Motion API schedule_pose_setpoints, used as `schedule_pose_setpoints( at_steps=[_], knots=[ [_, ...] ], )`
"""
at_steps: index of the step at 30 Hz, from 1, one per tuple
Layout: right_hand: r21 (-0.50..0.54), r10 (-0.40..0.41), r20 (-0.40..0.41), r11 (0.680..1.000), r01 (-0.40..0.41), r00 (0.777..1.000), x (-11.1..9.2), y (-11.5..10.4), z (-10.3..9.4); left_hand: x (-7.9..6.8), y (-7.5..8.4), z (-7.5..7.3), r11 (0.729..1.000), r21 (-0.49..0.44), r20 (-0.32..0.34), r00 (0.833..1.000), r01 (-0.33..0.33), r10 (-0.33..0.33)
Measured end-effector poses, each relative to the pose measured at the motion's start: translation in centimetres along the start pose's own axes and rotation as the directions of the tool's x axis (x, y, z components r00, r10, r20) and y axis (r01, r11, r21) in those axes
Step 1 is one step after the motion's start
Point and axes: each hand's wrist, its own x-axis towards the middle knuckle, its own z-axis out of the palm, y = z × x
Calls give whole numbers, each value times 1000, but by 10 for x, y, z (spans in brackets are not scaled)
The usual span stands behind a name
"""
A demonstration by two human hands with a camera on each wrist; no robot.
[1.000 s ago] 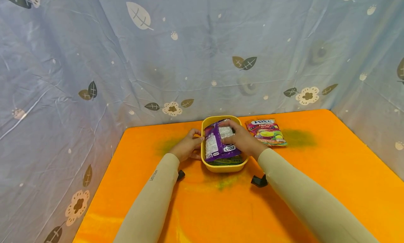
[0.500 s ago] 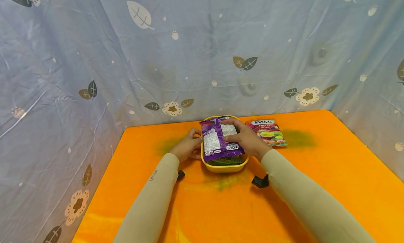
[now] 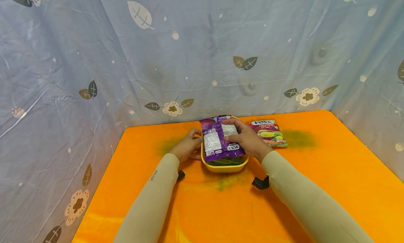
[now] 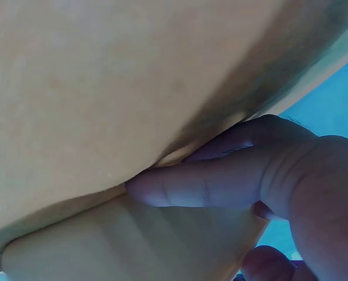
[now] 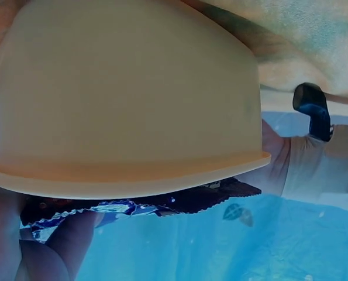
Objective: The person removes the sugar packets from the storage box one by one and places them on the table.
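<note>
Backdrop: pale blue-grey cloth hanging [image 3: 189,67], printed with leaves, flowers and small paw marks, creased, on the far side and both flanks

Surface: orange-covered table [image 3: 221,209], with green patches in the colour

Tub: yellow, rounded corners [image 3: 224,169], standing on the table near its far edge

Packet, purple, Fox's lettering upside down as viewed from the head, pale printed panels [image 3: 211,141]; lies over the tub's mouth, overlapping the far part of the left rim; serrated edge visible along the rim in the right wrist view

Contents: something dark green [image 3: 225,161], inside the tub, partly covered by the purple packet

Packet, red and orange, marked Fox's Fruits [image 3: 269,132]; flat on the table, just right of the tub, partly behind the right hand

Right hand [image 3: 249,140]: grips the purple packet between thumb and fingers, over the tub's right side

Left hand [image 3: 187,147]: at the tub's left side, digits touching it; whether they pinch the wall cannot be told

Sleeves: cream, a pair; left sleeve [image 3: 145,204] lettered, right sleeve [image 3: 312,197] plain where visible

Black fitting [image 3: 260,182]: beside the right wrist
</note>
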Motion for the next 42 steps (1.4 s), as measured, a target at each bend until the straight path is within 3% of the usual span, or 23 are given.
schedule_pose_setpoints(
  at_steps=[6, 14, 22, 33, 42],
  knots=[
    [-36, -11, -31, 999, 10, 999, -2, -2, 1, -1, 1, 1, 1000, -9, -2, 1000, 1, -1],
    [112, -36, -71, 993, 43, 997, -7, -5, 1, -1, 0, 2, 1000, -10, 14, 1000, -4, 4],
    [104, -22, -105, 994, 33, 994, -10, -9, -3, -2, 1, 3, 1000, -3, 6, 1000, 9, -9],
    [148, -9, -124, 989, 27, 992, -16, -14, -28, -4, 3, 2, 999, 15, 21, 999, 34, -34],
    [142, -46, -200, 987, 75, 979, -20, -17, -53, -3, 2, 3, 999, 23, 9, 999, 35, -35]
  ],
)
